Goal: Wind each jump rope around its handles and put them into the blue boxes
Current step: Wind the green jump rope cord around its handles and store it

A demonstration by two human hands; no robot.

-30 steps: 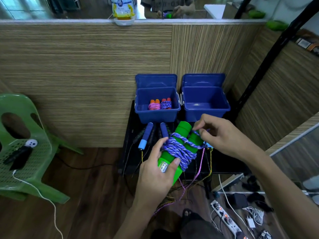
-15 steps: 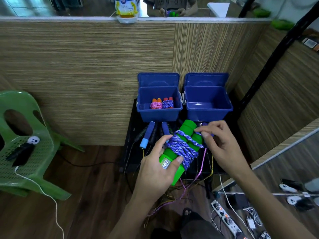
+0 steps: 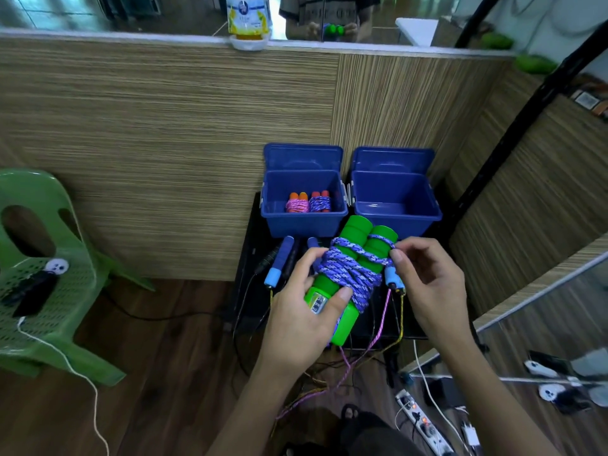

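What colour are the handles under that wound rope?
Bright green handles, clearest in the head view.

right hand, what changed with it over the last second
The right hand came down from the far ends of the green handles to their right side, still pinching the purple rope. The left hand kept its grip on the bundle. The two wound ropes stayed in the left blue box.

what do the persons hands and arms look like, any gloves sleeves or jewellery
Both are bare. The left hand and the right hand wear no gloves, and no rings, watch or wristband show. Both forearms are uncovered down to the bottom edge of the picture, so no sleeve is in view. Fingernails are short and unpainted. No markings show.
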